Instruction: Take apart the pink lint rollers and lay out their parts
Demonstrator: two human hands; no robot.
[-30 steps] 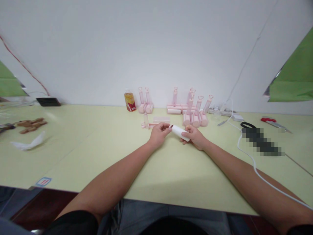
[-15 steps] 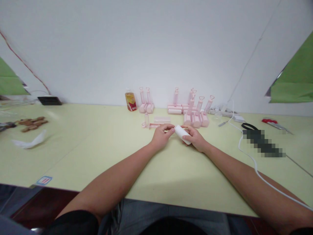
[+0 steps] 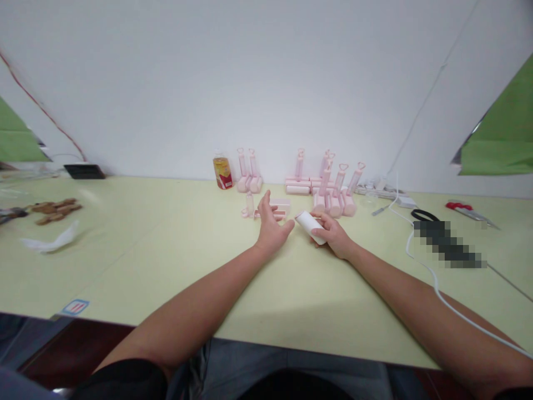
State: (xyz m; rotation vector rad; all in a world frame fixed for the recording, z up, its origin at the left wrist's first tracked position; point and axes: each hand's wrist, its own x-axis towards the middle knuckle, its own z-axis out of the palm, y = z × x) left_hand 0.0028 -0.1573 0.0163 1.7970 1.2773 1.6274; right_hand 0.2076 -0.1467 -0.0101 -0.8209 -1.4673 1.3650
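Observation:
My right hand (image 3: 333,236) is closed round a white paper roll (image 3: 310,226), held just above the pale yellow-green table (image 3: 166,255). My left hand (image 3: 272,225) is open, fingers stretched forward, its tips over a flat pink piece (image 3: 275,206) that lies on the table. A small pink handle part (image 3: 249,205) lies just left of that hand. Behind, near the wall, stand several pink lint rollers (image 3: 333,191) and a pair of pink rollers (image 3: 247,172).
A bottle of amber liquid (image 3: 221,171) stands by the wall. A white cable (image 3: 420,261), a black object (image 3: 447,244) and red-handled scissors (image 3: 462,208) lie at the right. Brown pieces (image 3: 54,210) and white paper (image 3: 48,240) lie at the far left.
My left hand has let go of the white roll's end, opened and reached forward to the flat pink piece. My right hand keeps the roll, barely moved.

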